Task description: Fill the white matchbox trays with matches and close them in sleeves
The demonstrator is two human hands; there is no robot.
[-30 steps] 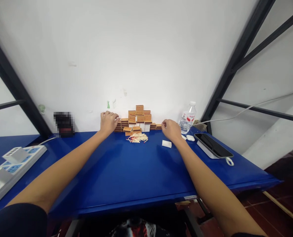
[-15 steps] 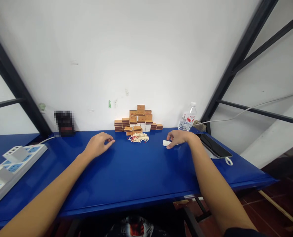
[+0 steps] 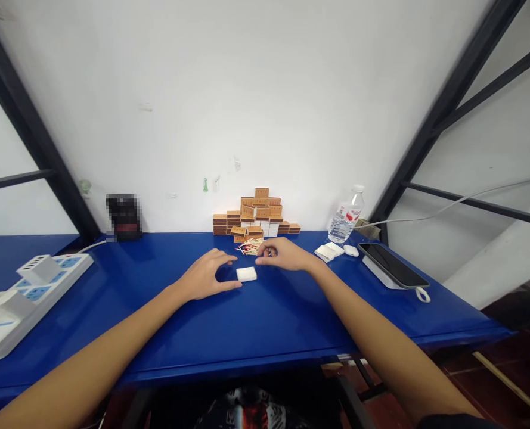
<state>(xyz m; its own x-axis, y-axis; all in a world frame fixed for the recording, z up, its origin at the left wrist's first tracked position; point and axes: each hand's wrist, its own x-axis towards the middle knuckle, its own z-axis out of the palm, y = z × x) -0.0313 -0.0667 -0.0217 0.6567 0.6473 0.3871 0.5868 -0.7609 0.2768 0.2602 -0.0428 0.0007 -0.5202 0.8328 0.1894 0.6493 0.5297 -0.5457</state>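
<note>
A small white matchbox tray (image 3: 246,274) lies on the blue table in front of me. My left hand (image 3: 210,274) is beside it on the left, thumb and fingers spread apart, with the thumb tip close to the tray's near corner. My right hand (image 3: 283,253) is just beyond the tray to the right. Its fingers are curled but apart from the thumb, with nothing visible held. The fingertips reach the right side of a loose pile of red-tipped matches (image 3: 249,246), hiding part of it. Behind the pile, orange-brown matchboxes (image 3: 262,213) are stacked against the wall.
More white trays (image 3: 329,251) lie on the right by a small white rounded case (image 3: 350,251). A water bottle (image 3: 346,214) and a phone on a stand (image 3: 393,264) are there too. At left sits a power strip (image 3: 63,286). Dark metal posts flank the table.
My right hand has moved left from the white trays to the match pile. A white tray now lies between my hands. My left hand has moved right and nearer, its fingers spreading around the tray.
</note>
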